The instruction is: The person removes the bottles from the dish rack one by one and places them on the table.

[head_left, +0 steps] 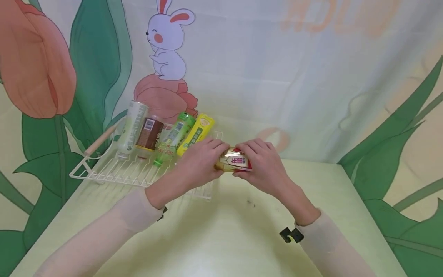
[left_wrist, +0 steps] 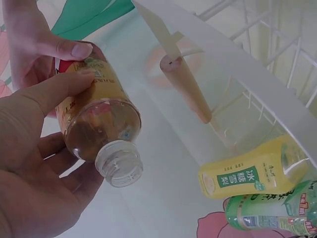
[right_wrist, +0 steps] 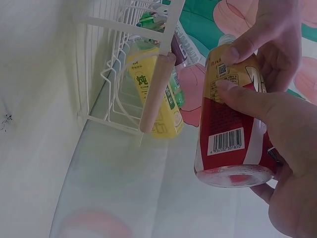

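1. Red-and-gold bottle (head_left: pixel 235 159), one, held up over the tabletop (head_left: pixel 242 231) just right of the rack; lies sideways, neck to the left, base to the right; threaded neck, no cap visible on it in the left wrist view; both ends held, likely so that the weight is shared and the label stays turned up
2. Wire rack (head_left: pixel 100 179), white, on the left of the tabletop; wooden handle (head_left: pixel 100 140) at its left end, second wooden handle (right_wrist: pixel 158 91) at its right end, seen in the wrist views; its parallel wires probably keep round goods from rolling
3. Pale bottle (head_left: pixel 133 127), leftmost in the rack, tilted, neck towards the near side
4. Brown-labelled bottle (head_left: pixel 150 134), just beside the pale one, tilted the same way, barcode showing
5. Green bottle (head_left: pixel 176 132), next along, green cap at the near end; the matching slant seems to come from the rack's own wires
6. Yellow bottle (head_left: pixel 197 132), rightmost of the row, close beside the green; near end hidden by an arm in the head view
7. Left hand (head_left: pixel 204 157), grip closed round the neck-side half of the red-and-gold bottle, thumb across the label, fingers beneath; appears to steady that end
8. Right hand (head_left: pixel 263 163), grip closed round the base-side half, thumb on the label near the barcode; appears to support the broader end and counter any turning
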